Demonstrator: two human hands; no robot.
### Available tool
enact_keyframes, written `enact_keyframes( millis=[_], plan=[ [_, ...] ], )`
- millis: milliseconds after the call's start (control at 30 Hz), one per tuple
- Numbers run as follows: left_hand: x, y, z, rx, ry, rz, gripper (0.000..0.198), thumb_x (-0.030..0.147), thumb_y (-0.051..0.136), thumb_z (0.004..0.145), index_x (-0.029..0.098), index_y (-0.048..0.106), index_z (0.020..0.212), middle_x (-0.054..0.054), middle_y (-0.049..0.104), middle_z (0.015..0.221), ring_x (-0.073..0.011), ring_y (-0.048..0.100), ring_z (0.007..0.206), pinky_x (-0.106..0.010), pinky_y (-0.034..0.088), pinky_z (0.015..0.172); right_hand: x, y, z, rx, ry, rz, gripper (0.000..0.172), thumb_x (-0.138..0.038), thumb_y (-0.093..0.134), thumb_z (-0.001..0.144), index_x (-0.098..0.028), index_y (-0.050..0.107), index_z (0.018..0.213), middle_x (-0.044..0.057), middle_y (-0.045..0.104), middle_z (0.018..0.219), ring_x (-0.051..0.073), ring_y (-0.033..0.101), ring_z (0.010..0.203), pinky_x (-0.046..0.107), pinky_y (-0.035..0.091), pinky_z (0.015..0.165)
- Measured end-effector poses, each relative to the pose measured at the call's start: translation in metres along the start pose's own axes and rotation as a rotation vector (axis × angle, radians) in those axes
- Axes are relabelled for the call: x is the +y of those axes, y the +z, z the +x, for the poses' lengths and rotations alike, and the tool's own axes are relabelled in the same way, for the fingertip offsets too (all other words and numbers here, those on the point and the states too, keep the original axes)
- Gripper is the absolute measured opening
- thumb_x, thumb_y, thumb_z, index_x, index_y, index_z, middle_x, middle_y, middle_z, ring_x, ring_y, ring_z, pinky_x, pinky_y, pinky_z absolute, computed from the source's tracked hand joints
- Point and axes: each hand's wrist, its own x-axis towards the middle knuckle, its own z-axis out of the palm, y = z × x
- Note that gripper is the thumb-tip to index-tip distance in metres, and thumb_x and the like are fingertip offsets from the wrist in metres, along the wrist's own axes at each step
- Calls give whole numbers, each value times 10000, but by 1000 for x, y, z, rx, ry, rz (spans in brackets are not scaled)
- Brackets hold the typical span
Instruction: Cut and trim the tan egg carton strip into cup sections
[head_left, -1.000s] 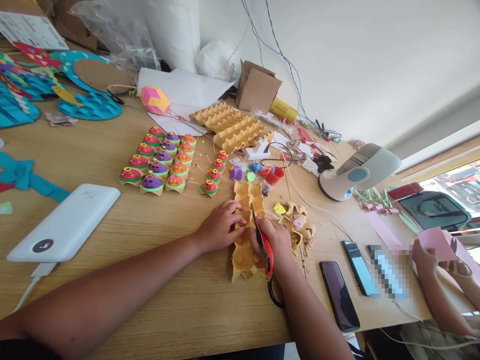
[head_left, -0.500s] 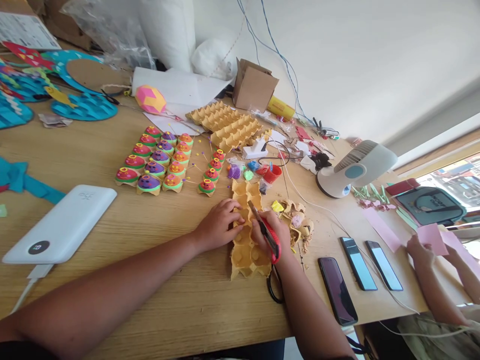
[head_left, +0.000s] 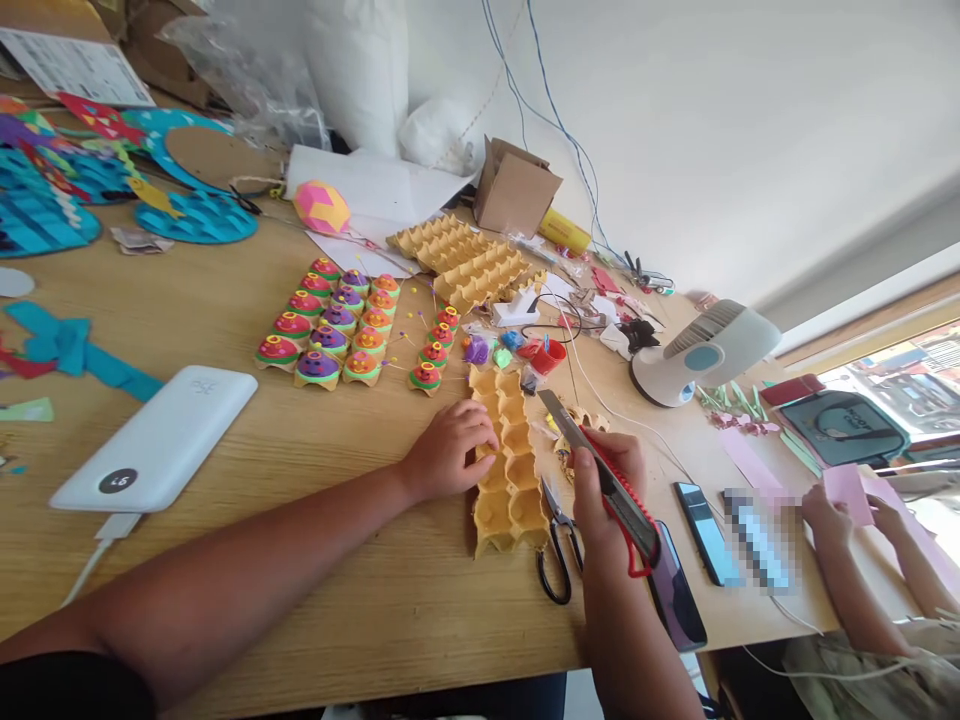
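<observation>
A yellow-brown egg carton strip (head_left: 510, 475) lies lengthwise on the table in front of me. My left hand (head_left: 456, 448) holds its left edge, the fingers curled over the cups. My right hand (head_left: 604, 480) grips a red utility knife (head_left: 616, 490), raised to the right of the carton and apart from it. The knife's blade is out and points up and away to the left. Scissors with black handles (head_left: 556, 570) lie against the carton's near right side. Behind the knife, torn carton scraps (head_left: 562, 455) are partly hidden.
Painted carton pieces with faces (head_left: 337, 335) stand in rows at the left. More egg cartons (head_left: 469, 260) lie behind. A white power bank (head_left: 157, 440) is at left, a fan (head_left: 701, 345) and phones (head_left: 706, 530) at right. A co-worker's hands (head_left: 829, 515) hold pink paper.
My right hand has lifted the knife off the carton and moved right, uncovering the scissors. My left hand stays on the carton. The whole view has shifted slightly.
</observation>
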Motion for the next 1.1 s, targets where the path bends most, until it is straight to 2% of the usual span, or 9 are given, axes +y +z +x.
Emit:
enact_keyframes(
  millis=[67,133,200,267,367,500,767,1100],
  plan=[
    [-1,1,0,-21,-23,12,87,220,671,825,236,682,910,-26,712,991,-279,513,1237,-467,422,1067,-18,-12,3,-16,-34,-26,153,-322,630,908,-222,626,1023,12,673,863,160,628,711,299,494,651],
    [-2,3,0,-31,-42,20,71,220,682,818,233,681,888,-18,724,979,-280,523,1239,-469,422,1061,-30,-20,0,-95,-97,-73,124,-290,658,881,-227,636,985,1,676,818,152,624,668,279,485,608],
    [-3,4,0,-32,-48,19,52,222,687,816,230,681,867,-15,731,967,-272,548,1216,-461,430,1046,-32,-22,-10,-237,-112,-119,114,-270,652,880,-233,633,987,-4,687,797,155,641,650,285,506,609],
    [-4,4,0,-28,-41,16,39,219,680,821,231,689,857,-15,737,956,-265,565,1194,-451,440,1033,-24,-17,-25,-313,-99,-136,105,-294,631,899,-235,629,986,-1,692,762,166,646,615,294,515,578],
    [-5,5,1,-28,-29,12,51,217,669,829,238,703,861,-14,745,941,-266,570,1185,-442,446,1026,-3,-6,-48,-294,-70,-154,133,-339,625,921,-233,635,999,46,731,813,206,688,655,328,549,588],
    [-5,6,0,-36,-51,25,116,224,664,836,258,724,929,-9,760,955,-280,560,1210,-452,441,1025,13,3,-60,-295,-61,-175,184,-378,644,919,-254,633,1054,42,751,844,221,711,675,341,572,598],
    [-5,6,0,-49,-58,33,99,235,659,854,260,738,908,-15,758,890,-283,569,1209,-449,443,1017,9,5,-65,-376,20,-188,183,-348,630,935,-236,616,1079,49,735,895,206,698,735,341,574,681],
    [-4,4,0,-57,-76,23,55,250,701,837,252,747,807,-11,744,814,-282,577,1192,-449,456,990,14,11,-66,-368,-132,-259,144,-267,600,903,-245,594,1045,11,707,844,186,676,706,306,539,650]
  ],
)
